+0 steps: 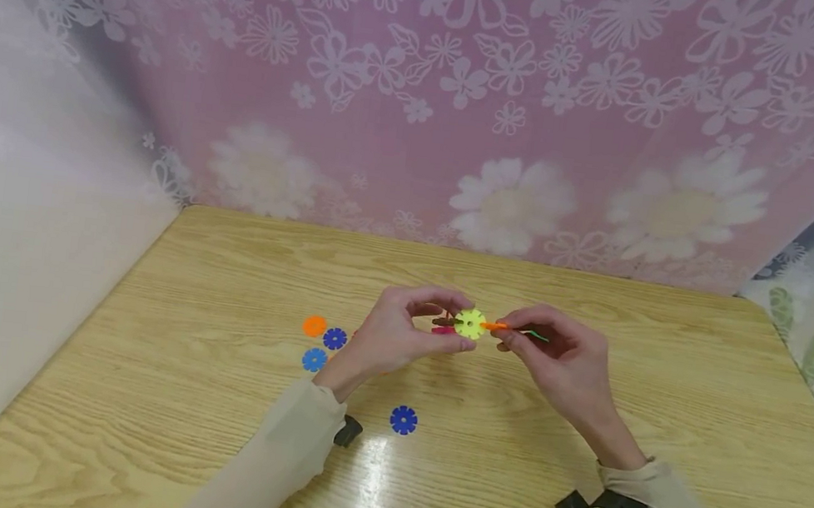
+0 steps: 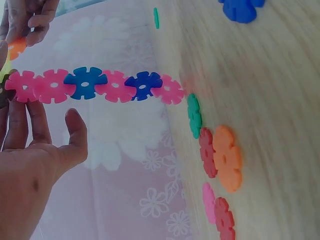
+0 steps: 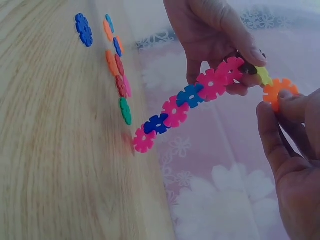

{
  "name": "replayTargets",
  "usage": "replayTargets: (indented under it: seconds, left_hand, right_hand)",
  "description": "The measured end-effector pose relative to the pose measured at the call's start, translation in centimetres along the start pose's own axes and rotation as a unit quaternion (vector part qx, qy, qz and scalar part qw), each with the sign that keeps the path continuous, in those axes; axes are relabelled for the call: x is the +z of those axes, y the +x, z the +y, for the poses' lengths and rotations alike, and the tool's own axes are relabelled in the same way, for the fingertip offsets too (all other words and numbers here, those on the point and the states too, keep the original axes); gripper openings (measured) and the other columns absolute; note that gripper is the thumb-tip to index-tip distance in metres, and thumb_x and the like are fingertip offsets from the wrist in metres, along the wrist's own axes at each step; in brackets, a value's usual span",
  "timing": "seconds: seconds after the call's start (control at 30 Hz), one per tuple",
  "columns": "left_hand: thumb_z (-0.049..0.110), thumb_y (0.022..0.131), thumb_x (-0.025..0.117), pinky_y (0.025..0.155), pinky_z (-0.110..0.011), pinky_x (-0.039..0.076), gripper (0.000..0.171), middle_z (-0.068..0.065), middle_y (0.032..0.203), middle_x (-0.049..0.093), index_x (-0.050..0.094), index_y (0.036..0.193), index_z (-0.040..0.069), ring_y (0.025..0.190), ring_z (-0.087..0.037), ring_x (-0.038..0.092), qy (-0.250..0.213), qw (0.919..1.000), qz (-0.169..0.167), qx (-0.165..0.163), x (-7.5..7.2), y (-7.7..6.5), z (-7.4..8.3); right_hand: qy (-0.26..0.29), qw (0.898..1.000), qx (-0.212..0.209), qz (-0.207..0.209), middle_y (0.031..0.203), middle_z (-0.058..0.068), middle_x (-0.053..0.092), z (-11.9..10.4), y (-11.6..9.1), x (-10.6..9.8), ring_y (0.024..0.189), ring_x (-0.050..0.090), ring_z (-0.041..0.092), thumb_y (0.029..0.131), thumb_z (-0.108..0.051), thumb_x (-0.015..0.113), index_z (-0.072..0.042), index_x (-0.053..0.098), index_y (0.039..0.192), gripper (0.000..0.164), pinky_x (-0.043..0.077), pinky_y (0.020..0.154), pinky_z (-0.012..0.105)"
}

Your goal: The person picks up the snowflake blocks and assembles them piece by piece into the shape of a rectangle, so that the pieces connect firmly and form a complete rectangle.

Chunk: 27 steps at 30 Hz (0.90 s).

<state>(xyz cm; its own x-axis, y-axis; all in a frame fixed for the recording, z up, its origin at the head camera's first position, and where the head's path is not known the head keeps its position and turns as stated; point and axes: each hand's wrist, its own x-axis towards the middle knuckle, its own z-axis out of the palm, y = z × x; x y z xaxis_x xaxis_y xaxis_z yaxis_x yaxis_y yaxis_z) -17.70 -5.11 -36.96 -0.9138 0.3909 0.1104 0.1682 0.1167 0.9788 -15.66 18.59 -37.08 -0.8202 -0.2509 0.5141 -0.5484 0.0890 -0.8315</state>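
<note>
A chain of notched snowflake discs hangs between the hands, several pink discs (image 3: 211, 84) alternating partly with a blue disc (image 3: 190, 96) and a dark blue disc (image 3: 157, 124). At its upper end come a dark disc (image 3: 248, 67), a yellow disc (image 1: 470, 323) and an orange disc (image 3: 279, 93). My left hand (image 1: 398, 333) pinches the yellow disc between thumb and fingers. My right hand (image 1: 564, 356) grips the orange disc by its edge. A thin green piece (image 1: 537, 336) shows beside the right palm; whether it is held, I cannot tell.
Loose discs lie on the wooden table (image 1: 206, 432): an orange disc (image 1: 314, 326), a light blue disc (image 1: 314, 359), dark blue discs (image 1: 403, 419), and red discs (image 2: 208, 152) with a green disc (image 2: 194, 116), partly behind the left arm. A flowered pink curtain (image 1: 403, 153) stands behind.
</note>
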Motion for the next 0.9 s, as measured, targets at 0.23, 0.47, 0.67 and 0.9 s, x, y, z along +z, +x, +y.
replayTargets:
  seconds: [0.23, 0.47, 0.67, 0.9]
  left_hand:
    - [0.023, 0.08, 0.089, 0.087, -0.032, 0.061, 0.035, 0.006, 0.12, 0.076, 0.078, 0.113, 0.023, 0.114, -0.016, 0.068, -0.015, 0.9999, 0.004, 0.003, 0.0, -0.2, -0.2]
    - [0.024, 0.08, 0.089, 0.085, -0.032, 0.06, 0.033, 0.006, 0.117, 0.077, 0.079, 0.112, 0.024, 0.107, -0.014, 0.069, -0.008, 0.9995, 0.015, 0.025, 0.0, -0.2, -0.1]
    - [0.023, 0.082, 0.088, 0.088, -0.035, 0.06, 0.034, 0.006, 0.119, 0.076, 0.079, 0.114, 0.023, 0.107, -0.014, 0.069, 0.002, 0.9992, 0.009, 0.04, -0.1, 0.0, -0.3]
    - [0.027, 0.085, 0.086, 0.103, -0.042, 0.053, 0.037, 0.011, 0.12, 0.073, 0.074, 0.12, 0.026, 0.114, -0.012, 0.065, 0.043, 0.9979, -0.003, 0.047, -0.6, -0.1, -0.3]
  right_hand:
    - [0.002, 0.999, -0.03, 0.013, 0.097, -0.004, 0.074, 0.1, 0.0, 0.5, 0.081, 0.075, 0.009, 0.084, 0.023, 0.067, 0.009, 0.069, 0.101, 0.021, 0.062, 0.075, 0.025]
    - [-0.004, 0.999, -0.035, 0.023, 0.095, -0.005, 0.074, 0.0, 0.3, 0.9, 0.081, 0.075, 0.008, 0.083, 0.024, 0.068, 0.009, 0.069, 0.098, 0.021, 0.062, 0.075, 0.025]
    - [0.021, 0.998, -0.045, 0.029, 0.094, -0.002, 0.074, 0.0, 0.4, 1.3, 0.082, 0.075, 0.008, 0.081, 0.027, 0.067, 0.01, 0.07, 0.097, 0.023, 0.062, 0.075, 0.024]
    - [-0.006, 1.0, -0.015, 0.012, 0.098, -0.005, 0.074, 0.1, 0.5, 1.0, 0.086, 0.076, 0.007, 0.084, 0.02, 0.07, 0.007, 0.07, 0.102, 0.021, 0.062, 0.077, 0.025]
